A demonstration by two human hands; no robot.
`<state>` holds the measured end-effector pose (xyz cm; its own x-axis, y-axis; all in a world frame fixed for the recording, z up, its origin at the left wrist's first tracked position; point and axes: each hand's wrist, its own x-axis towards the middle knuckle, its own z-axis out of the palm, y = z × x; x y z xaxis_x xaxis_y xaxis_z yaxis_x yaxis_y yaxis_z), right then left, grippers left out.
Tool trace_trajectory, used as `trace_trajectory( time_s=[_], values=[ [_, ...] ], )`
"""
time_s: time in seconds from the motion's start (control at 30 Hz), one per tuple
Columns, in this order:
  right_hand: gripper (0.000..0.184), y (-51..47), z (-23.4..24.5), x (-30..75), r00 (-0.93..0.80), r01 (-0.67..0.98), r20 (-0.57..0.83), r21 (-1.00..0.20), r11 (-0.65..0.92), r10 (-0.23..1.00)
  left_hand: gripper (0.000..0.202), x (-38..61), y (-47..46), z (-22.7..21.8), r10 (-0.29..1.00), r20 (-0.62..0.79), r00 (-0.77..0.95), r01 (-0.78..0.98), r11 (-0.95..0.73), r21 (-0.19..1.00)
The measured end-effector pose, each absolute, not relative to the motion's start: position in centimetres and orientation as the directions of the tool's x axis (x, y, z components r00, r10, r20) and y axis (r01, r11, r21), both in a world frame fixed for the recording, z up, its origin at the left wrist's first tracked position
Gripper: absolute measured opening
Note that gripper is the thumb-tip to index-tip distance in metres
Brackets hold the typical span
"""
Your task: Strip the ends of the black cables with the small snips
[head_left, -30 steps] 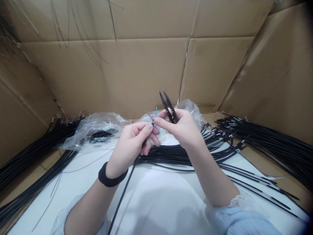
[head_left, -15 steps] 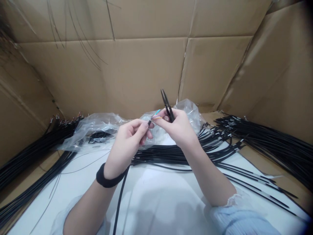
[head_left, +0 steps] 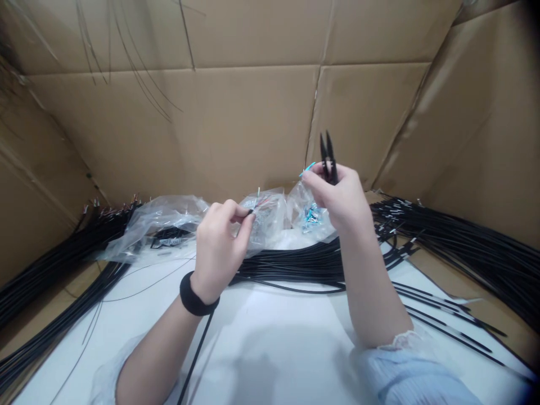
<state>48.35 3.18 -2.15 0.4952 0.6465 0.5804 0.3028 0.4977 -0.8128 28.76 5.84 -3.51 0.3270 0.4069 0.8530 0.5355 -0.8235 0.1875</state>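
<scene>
My left hand pinches the end of a black cable between thumb and fingers. Thin coloured wires fan out from that cable end, up and to the right. Raised to the right, my right hand is closed around black thread snips, their two blades pointing up and slightly apart. Between its thumb and forefinger is a small blue strip. Below it lies a clear plastic bag with small blue pieces in it.
A bundle of black cables lies across the white table. More black cables are stacked at the left and right. Another clear bag rests at the back left. Cardboard walls enclose the back and sides.
My right hand has moved up and right, away from the cable end, with the snips and the blue strip. The wires now stand free of it. My left hand keeps its pinch.
</scene>
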Motion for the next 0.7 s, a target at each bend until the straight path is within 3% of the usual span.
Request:
trace_trajectory(
  time_s=[0.07,0.1,0.17,0.23,0.37,0.7],
  values=[
    [0.020,3.8,-2.5,50.7,0.496,0.511,0.597,-0.788,0.343,0.631,0.011,28.5,6.5,-3.2,0.536,0.792,0.294,0.474,-0.801,0.366],
    [0.020,4.3,-2.9,51.9,0.453,0.606,0.558,-0.765,0.220,0.695,0.013,28.3,6.9,-3.0,0.604,0.743,0.289,0.423,-0.777,0.466],
    [0.018,5.4,-4.0,54.1,0.375,0.760,0.352,-0.647,-0.067,0.857,0.021,27.9,7.7,-2.7,0.704,0.646,0.295,0.305,-0.710,0.634],
    [0.012,6.8,-5.4,55.8,0.343,0.795,0.206,-0.583,-0.166,0.916,0.030,27.5,8.4,-2.4,0.754,0.595,0.280,0.246,-0.655,0.714],
    [0.010,9.9,-8.4,57.4,0.442,0.795,0.099,-0.503,-0.339,0.892,0.037,26.9,9.1,-2.1,0.759,0.601,0.248,0.212,-0.648,0.731],
    [0.040,11.8,-11.4,58.0,0.617,0.732,0.202,-0.502,-0.460,0.761,0.033,27.0,11.3,-0.4,0.688,0.699,0.198,0.107,-0.724,0.682]
  ],
)
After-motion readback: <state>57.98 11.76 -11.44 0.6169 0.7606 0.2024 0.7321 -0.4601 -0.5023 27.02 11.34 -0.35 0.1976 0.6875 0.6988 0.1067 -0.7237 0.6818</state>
